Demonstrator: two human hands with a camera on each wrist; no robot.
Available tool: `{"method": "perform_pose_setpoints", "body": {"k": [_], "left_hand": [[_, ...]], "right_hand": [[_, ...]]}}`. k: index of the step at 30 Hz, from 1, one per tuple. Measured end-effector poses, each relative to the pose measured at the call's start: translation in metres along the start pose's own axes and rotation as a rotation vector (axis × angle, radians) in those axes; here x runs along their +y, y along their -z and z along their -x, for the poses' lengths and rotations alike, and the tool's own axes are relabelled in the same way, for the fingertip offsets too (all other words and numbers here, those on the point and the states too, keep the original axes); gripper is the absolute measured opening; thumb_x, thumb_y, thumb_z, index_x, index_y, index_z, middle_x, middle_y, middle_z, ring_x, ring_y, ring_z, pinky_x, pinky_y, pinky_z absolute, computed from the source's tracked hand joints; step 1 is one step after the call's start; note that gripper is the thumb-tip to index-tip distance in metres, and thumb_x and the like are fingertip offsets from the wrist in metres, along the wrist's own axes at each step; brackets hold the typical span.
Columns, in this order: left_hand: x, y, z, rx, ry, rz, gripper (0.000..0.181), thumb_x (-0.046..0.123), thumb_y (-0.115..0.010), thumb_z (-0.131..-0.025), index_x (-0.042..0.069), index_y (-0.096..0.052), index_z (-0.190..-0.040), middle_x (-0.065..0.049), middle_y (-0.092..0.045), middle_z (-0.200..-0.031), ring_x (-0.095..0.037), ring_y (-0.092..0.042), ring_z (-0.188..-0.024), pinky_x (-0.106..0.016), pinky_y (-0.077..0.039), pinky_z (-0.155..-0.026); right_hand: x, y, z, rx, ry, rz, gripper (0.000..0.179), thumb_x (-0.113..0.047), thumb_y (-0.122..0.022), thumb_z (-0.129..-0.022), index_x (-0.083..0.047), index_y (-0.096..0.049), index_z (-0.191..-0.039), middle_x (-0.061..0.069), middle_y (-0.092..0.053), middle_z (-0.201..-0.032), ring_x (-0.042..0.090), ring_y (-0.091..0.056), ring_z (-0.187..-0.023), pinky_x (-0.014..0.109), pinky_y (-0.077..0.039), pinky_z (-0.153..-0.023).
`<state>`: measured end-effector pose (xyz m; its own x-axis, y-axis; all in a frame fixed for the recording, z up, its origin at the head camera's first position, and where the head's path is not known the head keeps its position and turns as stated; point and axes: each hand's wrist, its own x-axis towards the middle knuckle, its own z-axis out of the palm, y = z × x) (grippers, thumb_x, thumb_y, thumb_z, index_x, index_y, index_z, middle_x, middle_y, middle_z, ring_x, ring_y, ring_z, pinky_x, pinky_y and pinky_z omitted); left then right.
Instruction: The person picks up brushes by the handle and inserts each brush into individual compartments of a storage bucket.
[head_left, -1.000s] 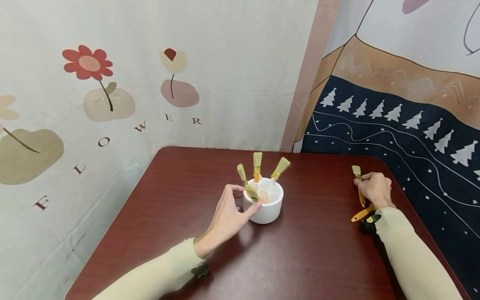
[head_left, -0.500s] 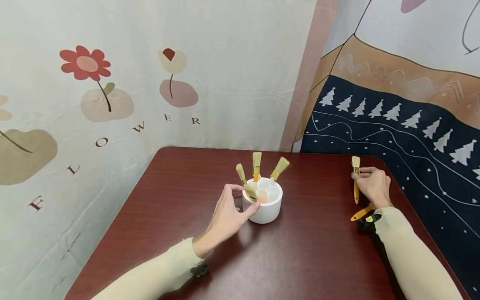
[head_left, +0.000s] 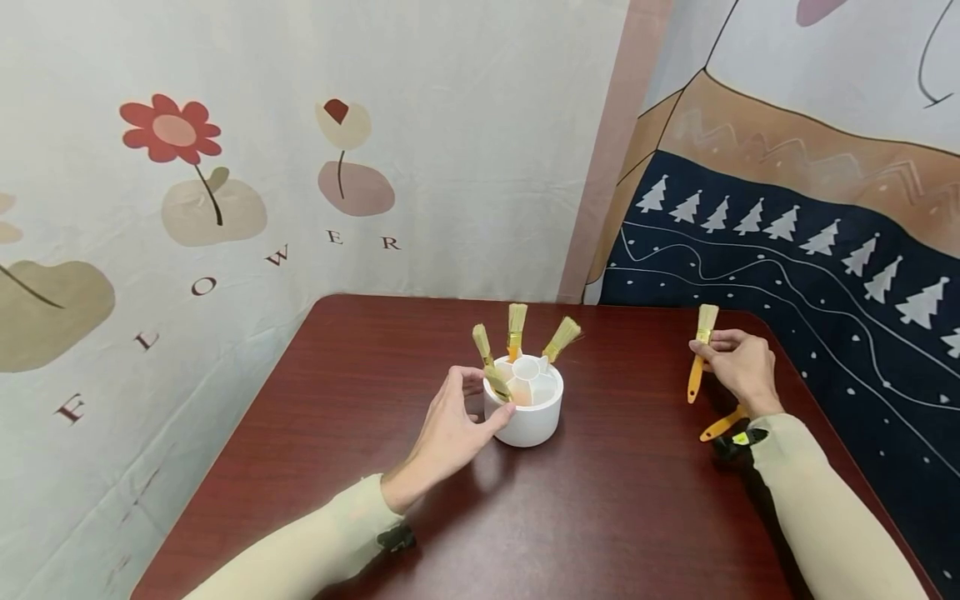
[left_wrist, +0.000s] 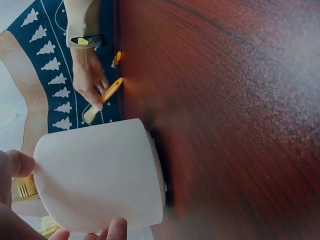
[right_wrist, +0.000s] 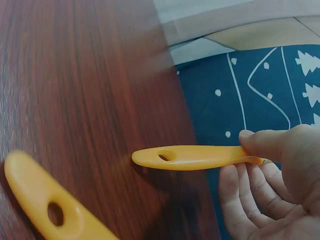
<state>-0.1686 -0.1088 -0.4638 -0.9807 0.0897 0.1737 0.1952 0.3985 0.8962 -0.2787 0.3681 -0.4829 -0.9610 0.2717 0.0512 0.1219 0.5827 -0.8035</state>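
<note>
A white round holder [head_left: 531, 427] with inner compartments stands upright on the table, several paintbrushes [head_left: 517, 325] leaning in it bristles up. My left hand [head_left: 450, 427] grips it from the left, thumb and fingers around its wall; the left wrist view shows fingertips against the white side [left_wrist: 100, 175]. Over at the right, my right hand [head_left: 742, 371] pinches a paintbrush [head_left: 695, 382] by its yellow handle near the ferrule, bristles up. In the right wrist view the thumb lies on top of this handle [right_wrist: 195, 157], with the fingers beneath.
Another yellow-handled paintbrush [head_left: 722, 423] lies on the table beside my right wrist, partly hidden by it. The dark red wooden table [head_left: 615, 500] ends near my right forearm. Printed cloths [head_left: 480, 167] hang behind and to the right of it.
My right hand has lifted the paintbrush and shifted slightly left, tilting it so its handle end swings left and its bristles rise. The left hand stays on the holder.
</note>
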Motion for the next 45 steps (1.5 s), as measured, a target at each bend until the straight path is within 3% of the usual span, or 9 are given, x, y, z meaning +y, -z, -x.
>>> {"method": "perform_pose_setpoints", "body": {"k": [7,14,19,40,45], "left_hand": [[0.000,0.002,-0.001,-0.019,0.003,0.020,0.061,0.029,-0.092,-0.100,0.007,-0.058,-0.146,-0.018,-0.072,-0.150,-0.034,-0.074,-0.141,-0.053,-0.069,-0.107],[-0.001,0.003,-0.001,-0.027,0.005,0.023,0.059,0.027,-0.090,-0.102,0.009,-0.058,-0.148,-0.019,-0.074,-0.149,-0.034,-0.076,-0.138,-0.054,-0.069,-0.108],[-0.002,0.004,-0.002,-0.015,0.001,0.000,0.058,0.028,-0.090,-0.102,0.010,-0.059,-0.147,-0.016,-0.075,-0.148,-0.032,-0.075,-0.139,-0.055,-0.070,-0.104],[-0.003,0.005,-0.002,0.008,-0.023,-0.007,0.053,0.027,-0.090,-0.101,0.010,-0.062,-0.144,-0.014,-0.074,-0.148,-0.032,-0.076,-0.138,-0.052,-0.072,-0.098],[-0.004,0.004,-0.002,0.000,-0.026,-0.002,0.052,0.027,-0.090,-0.102,0.011,-0.063,-0.143,-0.014,-0.074,-0.148,-0.032,-0.076,-0.139,-0.054,-0.071,-0.098]], "right_hand": [[-0.014,-0.003,0.006,0.003,0.016,-0.071,0.063,-0.042,-0.085,-0.109,0.006,-0.069,-0.147,0.007,-0.072,-0.119,-0.007,-0.076,-0.077,0.023,-0.070,-0.080],[-0.027,-0.008,0.012,0.012,0.076,-0.123,0.058,-0.034,-0.088,-0.107,0.005,-0.070,-0.146,-0.016,-0.071,-0.101,-0.009,-0.075,-0.078,0.017,-0.067,-0.075],[-0.032,-0.011,0.018,-0.009,0.112,-0.144,0.056,-0.034,-0.088,-0.107,0.004,-0.070,-0.145,-0.024,-0.072,-0.096,-0.009,-0.075,-0.082,0.016,-0.066,-0.077],[-0.067,-0.016,0.049,-0.048,0.283,-0.165,0.043,-0.029,-0.087,-0.109,0.002,-0.076,-0.136,-0.024,-0.076,-0.098,-0.008,-0.080,-0.085,0.016,-0.067,-0.078],[-0.075,-0.018,0.056,-0.050,0.315,-0.152,0.039,-0.029,-0.087,-0.108,0.000,-0.079,-0.133,-0.009,-0.082,-0.106,-0.005,-0.080,-0.086,0.017,-0.067,-0.079]]}}
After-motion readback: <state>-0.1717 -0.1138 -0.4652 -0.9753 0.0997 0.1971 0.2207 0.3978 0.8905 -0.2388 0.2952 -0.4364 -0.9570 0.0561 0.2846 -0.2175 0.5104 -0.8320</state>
